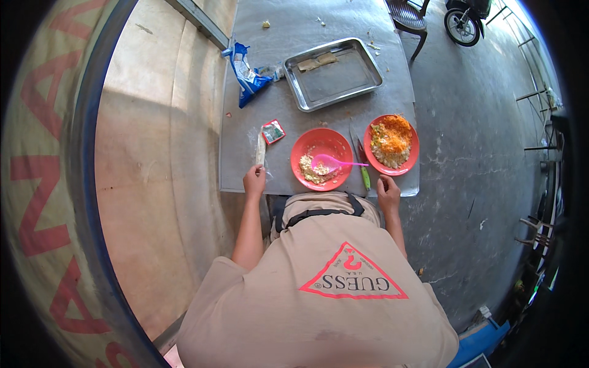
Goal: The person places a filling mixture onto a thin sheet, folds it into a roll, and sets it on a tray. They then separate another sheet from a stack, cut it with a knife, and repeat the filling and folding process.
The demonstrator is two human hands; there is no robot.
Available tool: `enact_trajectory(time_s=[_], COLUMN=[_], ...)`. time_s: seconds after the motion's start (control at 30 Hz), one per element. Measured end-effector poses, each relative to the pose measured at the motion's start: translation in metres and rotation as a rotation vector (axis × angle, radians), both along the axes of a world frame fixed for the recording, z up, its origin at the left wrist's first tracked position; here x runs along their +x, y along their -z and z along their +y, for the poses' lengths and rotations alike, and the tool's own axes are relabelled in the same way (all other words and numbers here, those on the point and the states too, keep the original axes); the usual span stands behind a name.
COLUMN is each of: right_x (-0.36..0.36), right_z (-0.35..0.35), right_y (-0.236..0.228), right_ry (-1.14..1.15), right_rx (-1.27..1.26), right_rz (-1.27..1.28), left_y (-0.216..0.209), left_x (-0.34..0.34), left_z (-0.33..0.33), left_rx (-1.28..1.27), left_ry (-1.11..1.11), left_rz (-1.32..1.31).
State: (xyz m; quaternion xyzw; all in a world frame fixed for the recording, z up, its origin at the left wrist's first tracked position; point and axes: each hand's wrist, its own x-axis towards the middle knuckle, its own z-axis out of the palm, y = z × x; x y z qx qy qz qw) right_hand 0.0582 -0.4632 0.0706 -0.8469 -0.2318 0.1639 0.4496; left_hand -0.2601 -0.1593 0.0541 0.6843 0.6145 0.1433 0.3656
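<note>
hands first, as i log them from my remote seat. left hand point(254, 181): fingers closed on the near end of a pale rolled wrap point(261, 149), which lies flat on the grey table cover point(319, 24) and points straight away from the grip; i judge it is pinned there to keep the roll from springing open. just past the far tip of the roll, slightly to its right, sits a small red-edged packet point(273, 131), near but apart from the hand.

right hand point(388, 191): resting at the near table edge, fingers curled; i cannot tell whether it clasps anything. a green-handled knife point(362, 167) lies just to its left, blade pointing away, seemingly parked within easy reach between the two plates.

between the two hands: a red plate point(321, 158) with a little pale filling and a pink spoon point(334, 162) laid across it, handle toward the right hand's side. beyond the right hand: a second red plate point(391, 143) heaped with shredded orange and green vegetables.

farther out from both grips: a steel tray point(368, 73) holding a couple of flat tan pieces in its far corner, and to its left a torn blue bag point(246, 73). crumbs dot the cover's far end.

off the table, right side: a chair point(410, 17) and a motorbike wheel point(461, 27) on the concrete floor.
</note>
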Motion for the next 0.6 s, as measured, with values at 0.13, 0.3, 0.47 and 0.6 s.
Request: enact_trajectory(time_s=[0.13,0.3,0.47,0.6], right_x=[0.0,0.002,0.004,0.005], right_z=[-0.018,-0.043,-0.049,-0.042], right_y=[0.002,-0.007,-0.015,-0.015], right_ry=[0.117,0.29,0.287,0.318], right_rx=[-0.034,-0.045,-0.109,-0.087], right_rz=[0.053,0.152,0.077,0.137], left_y=[0.014,0.024,0.023,0.021], left_x=[0.009,0.016,0.022,0.021], left_z=[0.026,0.045,0.047,0.049], left_rx=[0.292,0.198,0.128,0.161], left_ry=[0.02,0.016,-0.044,-0.015], left_rz=[0.125,0.142,0.205,0.289])
